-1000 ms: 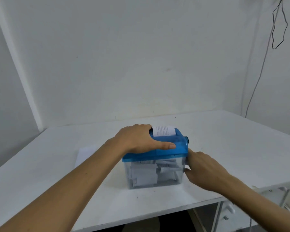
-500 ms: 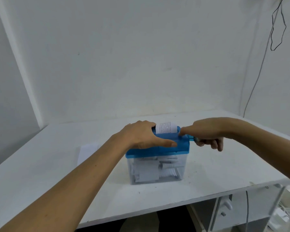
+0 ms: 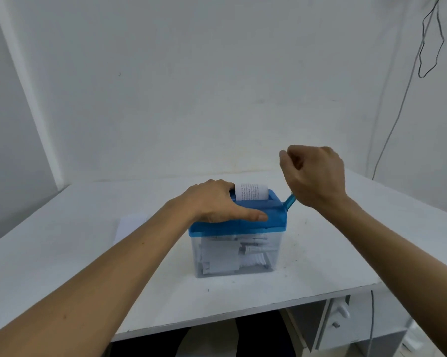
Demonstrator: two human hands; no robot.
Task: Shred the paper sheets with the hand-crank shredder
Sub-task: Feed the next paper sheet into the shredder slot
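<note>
The hand-crank shredder (image 3: 274, 221) stands mid-table (image 3: 62, 253), toward the near edge. A paper sheet (image 3: 250, 192) stands in its top slot at the far side, with the left hand (image 3: 214, 202) on top just left of it. The crank (image 3: 290, 200) rises from the shredder's right side into the right hand (image 3: 315, 176). Spare sheets (image 3: 129, 225) lie on the table to the left. A drawer unit (image 3: 346, 323) sits under the table's right end.
</note>
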